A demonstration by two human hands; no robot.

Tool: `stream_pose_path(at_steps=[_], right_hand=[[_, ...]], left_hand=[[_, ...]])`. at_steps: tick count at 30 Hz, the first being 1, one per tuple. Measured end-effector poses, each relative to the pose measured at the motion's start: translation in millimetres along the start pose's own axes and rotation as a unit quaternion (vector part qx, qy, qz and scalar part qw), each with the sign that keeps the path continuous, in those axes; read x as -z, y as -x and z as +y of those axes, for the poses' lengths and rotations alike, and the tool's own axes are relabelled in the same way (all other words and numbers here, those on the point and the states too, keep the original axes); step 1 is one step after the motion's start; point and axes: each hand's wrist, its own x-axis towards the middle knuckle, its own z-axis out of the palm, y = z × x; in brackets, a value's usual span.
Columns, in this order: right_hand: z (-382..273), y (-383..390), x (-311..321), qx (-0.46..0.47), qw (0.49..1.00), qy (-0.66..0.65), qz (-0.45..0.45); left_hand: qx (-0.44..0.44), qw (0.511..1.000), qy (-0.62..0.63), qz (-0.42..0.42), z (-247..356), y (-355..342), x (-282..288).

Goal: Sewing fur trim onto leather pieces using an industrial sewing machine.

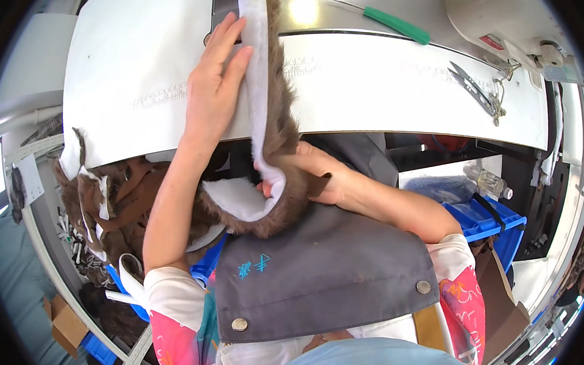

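A long strip of brown fur with a white backing [255,95] runs from the sewing machine bed at the top, over the front edge of the white table, and curls down toward my lap. Flat along the strip's left edge lies my left hand [216,79], its fingers stretched out and pointing away from me. My right hand [314,169] is closed around the strip just below the table edge; its fingertips show on the white side, while the fur hides part of the hand. The strip's near end [241,200] loops to the left, white side up.
The white table [376,88] holds small scissors [472,86] tied with cord. A green-handled tool [398,25] lies beside the sewing machine [495,21]. Brown fur pieces [123,197] are heaped at left. A blue crate [485,219] and clear bottle [489,179] stand at right.
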Motion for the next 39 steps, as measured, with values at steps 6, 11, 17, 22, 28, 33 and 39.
stream_pose_path(at_steps=[6, 11, 17, 22, 28, 33, 39], right_hand=[[4.9, 10.8, -5.8, 0.112, 0.917, 0.368, 0.104], [2.4, 16.4, 19.7, 0.284, 0.628, 0.720, 0.082], [-92.3, 70.7, -34.5, 0.322, 0.338, 0.871, 0.154], [-167.5, 62.4, -12.5, 0.353, 0.016, 0.859, 0.369], [-109.4, 22.2, -47.5, 0.325, 0.411, 0.787, 0.326], [-106.9, -19.2, -46.1, 0.331, 0.340, 0.804, 0.358], [-107.2, -26.6, -42.0, 0.345, 0.279, 0.830, 0.338]], left_hand=[[-0.122, 0.964, -0.226, -0.069, -8.2, -24.3, -12.5], [-0.178, 0.932, -0.306, -0.075, -4.0, -21.0, -21.1], [-0.148, 0.938, -0.308, -0.064, -4.8, -13.9, -14.7], [-0.157, 0.937, -0.305, -0.060, -2.3, -18.2, -19.6], [-0.142, 0.933, -0.325, -0.063, -1.5, -17.2, -17.0], [-0.147, 0.933, -0.324, -0.062, -1.3, -18.8, -18.4], [-0.142, 0.935, -0.320, -0.066, -2.8, -17.0, -17.3]])
